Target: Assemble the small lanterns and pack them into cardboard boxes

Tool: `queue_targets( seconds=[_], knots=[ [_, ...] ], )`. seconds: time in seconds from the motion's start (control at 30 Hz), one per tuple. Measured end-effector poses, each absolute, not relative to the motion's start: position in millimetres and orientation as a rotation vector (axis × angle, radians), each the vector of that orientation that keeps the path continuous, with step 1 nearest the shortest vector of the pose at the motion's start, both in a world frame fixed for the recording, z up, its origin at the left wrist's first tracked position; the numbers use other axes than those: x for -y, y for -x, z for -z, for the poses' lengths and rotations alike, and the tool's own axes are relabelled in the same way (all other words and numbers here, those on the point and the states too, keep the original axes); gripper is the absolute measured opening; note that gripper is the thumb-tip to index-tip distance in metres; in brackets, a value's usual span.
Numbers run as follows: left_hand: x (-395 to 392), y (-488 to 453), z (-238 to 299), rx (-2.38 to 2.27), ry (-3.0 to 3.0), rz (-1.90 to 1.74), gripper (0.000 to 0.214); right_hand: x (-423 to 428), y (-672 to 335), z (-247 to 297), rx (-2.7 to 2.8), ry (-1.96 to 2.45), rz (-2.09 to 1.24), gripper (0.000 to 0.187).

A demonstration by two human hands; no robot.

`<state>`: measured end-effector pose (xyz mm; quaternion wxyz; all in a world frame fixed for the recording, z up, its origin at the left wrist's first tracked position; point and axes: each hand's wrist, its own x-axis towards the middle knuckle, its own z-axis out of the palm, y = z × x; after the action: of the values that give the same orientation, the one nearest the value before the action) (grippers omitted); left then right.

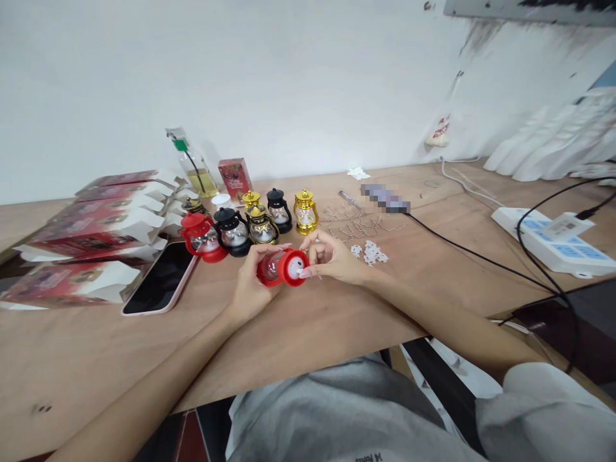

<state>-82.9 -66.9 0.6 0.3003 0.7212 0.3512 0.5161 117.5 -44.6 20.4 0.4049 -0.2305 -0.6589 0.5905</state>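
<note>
My left hand point(252, 287) is wrapped round a small red toy lantern point(275, 268) with a clear body. The lantern lies tipped over, its red-rimmed base with a white disc turned towards me and to the right. At that disc, the thumb and fingers of my right hand point(335, 258) are pinched together; what they hold, if anything, is too small to make out. Just beyond my hands stand several more lanterns: another red lantern point(205, 240), a black lantern point(234, 234), a second black lantern point(279, 212) and a gold lantern point(305, 215) among them.
Printed red cartons point(72, 282) are piled at left beside a phone point(161, 279). Behind the lanterns are a bottle of yellow liquid point(205, 179) and a red box point(235, 179). Small white pieces point(370, 252) lie right of my hands. A black cable point(462, 247) runs near a power strip point(553, 240).
</note>
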Motion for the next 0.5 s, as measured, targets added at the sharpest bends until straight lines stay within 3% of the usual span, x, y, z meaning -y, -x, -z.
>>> queue_targets(
  seconds=[0.5],
  knots=[
    [66.5, 83.6, 0.7, -0.964, -1.964, -1.395, 0.052, 43.9, -115.0, -15.5, 1.649, 0.603, -1.458, 0.049]
  ],
)
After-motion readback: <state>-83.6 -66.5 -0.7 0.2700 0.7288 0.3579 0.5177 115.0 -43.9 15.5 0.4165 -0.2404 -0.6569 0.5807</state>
